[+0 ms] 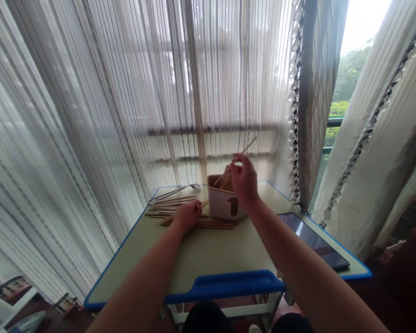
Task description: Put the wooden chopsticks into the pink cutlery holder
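My right hand (244,180) is raised over a white holder (223,203) at the far side of the small table (201,254), fingers pinched on a wooden chopstick (246,149) that slants up to the right. More chopsticks stand inside the holder. My left hand (187,216) rests on a pile of wooden chopsticks (169,208) spread on the table left of the holder, its fingers closed round one of them.
A metal ladle (180,189) lies behind the chopstick pile. A dark tablet (315,240) lies at the table's right edge. The table has a blue rim and a blue handle (225,283) at the near edge. Striped curtains hang close behind and to both sides.
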Demonstrator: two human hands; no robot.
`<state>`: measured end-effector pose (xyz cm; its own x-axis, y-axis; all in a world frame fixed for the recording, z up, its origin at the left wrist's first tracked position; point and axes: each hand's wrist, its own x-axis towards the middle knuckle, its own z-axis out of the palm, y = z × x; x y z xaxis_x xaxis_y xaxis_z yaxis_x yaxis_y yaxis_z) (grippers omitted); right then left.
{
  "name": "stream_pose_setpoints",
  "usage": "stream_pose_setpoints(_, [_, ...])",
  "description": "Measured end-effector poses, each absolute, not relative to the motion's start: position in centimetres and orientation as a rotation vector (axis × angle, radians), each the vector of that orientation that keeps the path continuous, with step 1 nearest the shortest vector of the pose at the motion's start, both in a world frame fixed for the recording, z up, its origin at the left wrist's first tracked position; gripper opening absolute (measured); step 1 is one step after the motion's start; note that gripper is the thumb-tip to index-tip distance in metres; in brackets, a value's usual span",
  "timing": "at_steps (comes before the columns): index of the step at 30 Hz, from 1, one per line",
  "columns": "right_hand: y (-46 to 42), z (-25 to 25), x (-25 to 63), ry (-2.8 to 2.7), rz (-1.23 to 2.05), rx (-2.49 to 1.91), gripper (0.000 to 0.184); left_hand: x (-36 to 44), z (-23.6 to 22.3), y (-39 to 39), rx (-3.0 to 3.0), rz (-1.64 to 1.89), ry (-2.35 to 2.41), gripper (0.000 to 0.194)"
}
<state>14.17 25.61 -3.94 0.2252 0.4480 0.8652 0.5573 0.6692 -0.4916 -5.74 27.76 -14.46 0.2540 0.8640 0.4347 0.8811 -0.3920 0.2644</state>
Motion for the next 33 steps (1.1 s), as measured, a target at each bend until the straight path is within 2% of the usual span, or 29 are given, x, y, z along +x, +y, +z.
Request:
stream_pose_setpoints(8, [27.9, -6.3, 13.1, -1.683, -0.361, -1.291, 0.024, -5.6, -14.3, 28.6, -2.434, -0.775, -1.791, 0.027])
stream_pose_setpoints(16, [28.0, -7.2, 14.1, -1.836, -0.457, -1.429, 0.044, -5.5, -14.3, 29.2, -2.432, -0.681, -1.822, 0.026])
stream_pose_setpoints(19, [28.1, -7.3, 14.3, -1.83, -0.47, -1.445, 0.049, -5.7, -14.0, 29.1, -2.452, -0.598, -1.788, 0.023])
stream_pose_setpoints(33, [26.9, -7.6, 14.4, -1.805, -0.469, -1.32, 0.047, -6.9, -13.0, 28.7, -2.449, -0.622, -1.759, 0.026])
